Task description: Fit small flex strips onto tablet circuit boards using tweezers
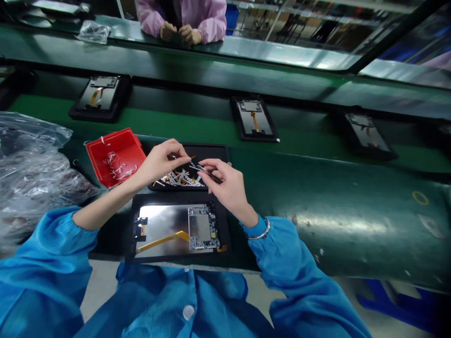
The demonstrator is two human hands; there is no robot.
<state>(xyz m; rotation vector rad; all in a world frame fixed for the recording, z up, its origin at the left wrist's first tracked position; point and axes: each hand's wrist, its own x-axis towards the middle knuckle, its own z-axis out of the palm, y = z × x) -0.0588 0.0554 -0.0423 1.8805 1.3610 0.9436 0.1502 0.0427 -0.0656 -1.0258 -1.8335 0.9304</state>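
Note:
My left hand (167,159) pinches a small flex cable strip (192,163) between thumb and fingertips. Closed around dark tweezers (211,174), my right hand (227,183) has their tips right by that strip; whether they touch it I cannot tell. Below both hands, a black tray (211,152) bears a pile of small white and orange strips (181,178). Nearest my body lies an opened tablet (164,225) in a black holder, its metal back showing. A circuit board (203,228) sits at its right, and an orange ribbon cable (162,241) runs across it.
A red bin (136,145) with white scraps stands left of the tray, beside clear plastic bags (35,164). Beyond, a green conveyor (183,112) carries several opened tablets, one tablet (255,119) straight ahead. Across it, a person in pink sleeves (213,21) works. A yellow ring (420,198) lies at right.

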